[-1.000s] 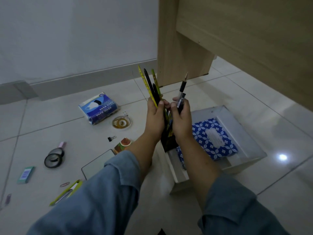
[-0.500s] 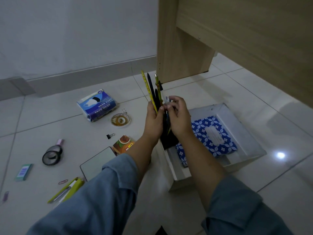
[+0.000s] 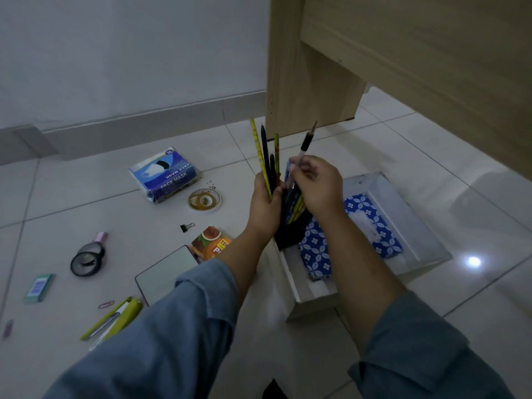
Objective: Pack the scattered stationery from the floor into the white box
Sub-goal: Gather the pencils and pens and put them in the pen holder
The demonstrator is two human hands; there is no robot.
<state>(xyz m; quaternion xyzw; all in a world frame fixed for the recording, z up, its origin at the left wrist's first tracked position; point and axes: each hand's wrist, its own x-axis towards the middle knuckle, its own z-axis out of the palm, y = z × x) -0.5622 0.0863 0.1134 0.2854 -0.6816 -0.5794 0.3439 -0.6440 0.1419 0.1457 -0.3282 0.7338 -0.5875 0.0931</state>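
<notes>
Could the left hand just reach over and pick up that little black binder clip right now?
Probably not yet: the left hand is full, closed around a bunch of pencils. The floor toward the binder clip looks clear.

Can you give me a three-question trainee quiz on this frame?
1. True or false: the left hand grips a bunch of pencils.
2. What does the right hand pinch? A) a pen B) a binder clip C) a roll of tape
3. Fill in: inside the white box lies a blue patterned ____.

Key: 1 true; 2 A; 3 tissue pack.
</notes>
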